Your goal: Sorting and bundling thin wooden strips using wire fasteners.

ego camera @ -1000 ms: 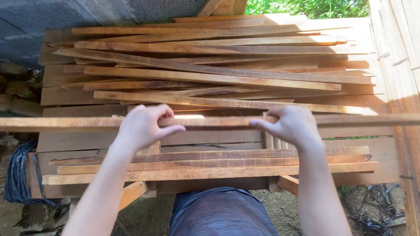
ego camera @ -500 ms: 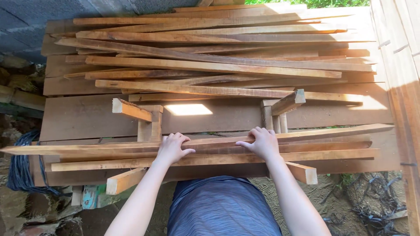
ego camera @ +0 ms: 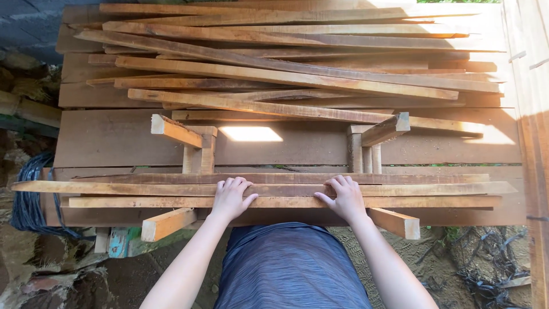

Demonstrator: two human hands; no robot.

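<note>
**Both hands resting on a long strip at the near edge of the bench**

The left hand (ego camera: 230, 197) and right hand (ego camera: 345, 197) lie palm-down, fingers curled over the far edge of a long wooden strip (ego camera: 114, 187) that runs nearly the full width of the bench (ego camera: 114, 143). Each hand presses and loosely hooks the strip rather than closing round it; whether the thumbs reach underneath is hard to tell from above. The strip lies between two similar ones: a darker strip (ego camera: 400, 178) just beyond it and a paler strip (ego camera: 429, 201) on the near side, all three touching or almost so.

These three rest across two short angled supports (ego camera: 166, 223) whose cut ends jut past the near edge of the bench. Further back a matching pair of angled blocks (ego camera: 384, 129) stands up from the board, with a sunlit patch between them. Behind lies a loose heap of strips (ego camera: 286, 74), crossing one another at slight angles. A coil of dark cord (ego camera: 26, 206) hangs at the left end.

The held strip overhangs well to the left, so an uneven push could likely swing that end or let it tip off. The rough-sawn edges under the fingertips could give splinters if the hands slide along. A knock to the untidy heap could send pieces rolling forward.
</note>
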